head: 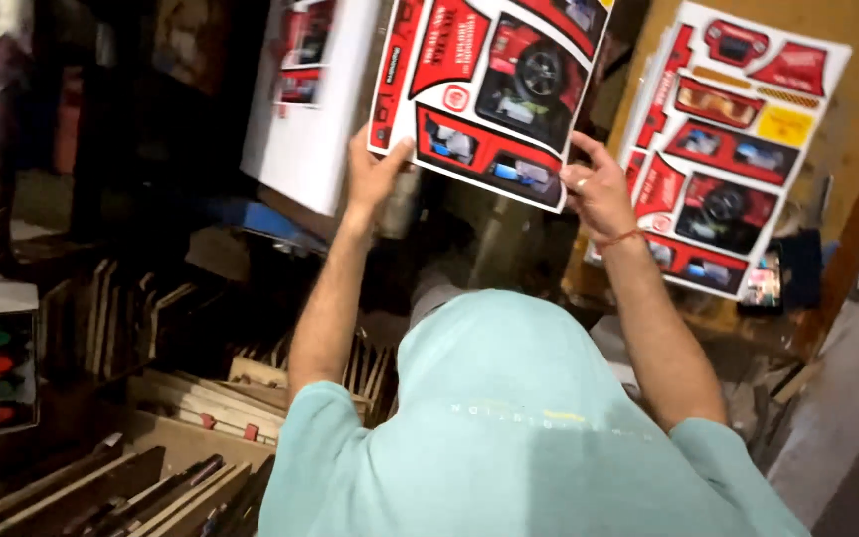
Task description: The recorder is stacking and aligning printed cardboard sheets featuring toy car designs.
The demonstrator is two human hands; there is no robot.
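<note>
Sheet (494,89) cut off at top edge; left hand (372,174) & right hand (599,194) pinch its lower corners, fingertips hidden behind. Dark racks (131,318) w/ boards below, hard to read.

The printed sheet (489,89) is held up between the left hand (375,174) and the right hand (599,194). A second sheet (728,149) leans against the wall to its right; wooden boards (201,398) lie stacked below left.

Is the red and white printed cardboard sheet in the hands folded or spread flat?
Spread flat: the printed cardboard sheet shows no crease between both hands.
</note>
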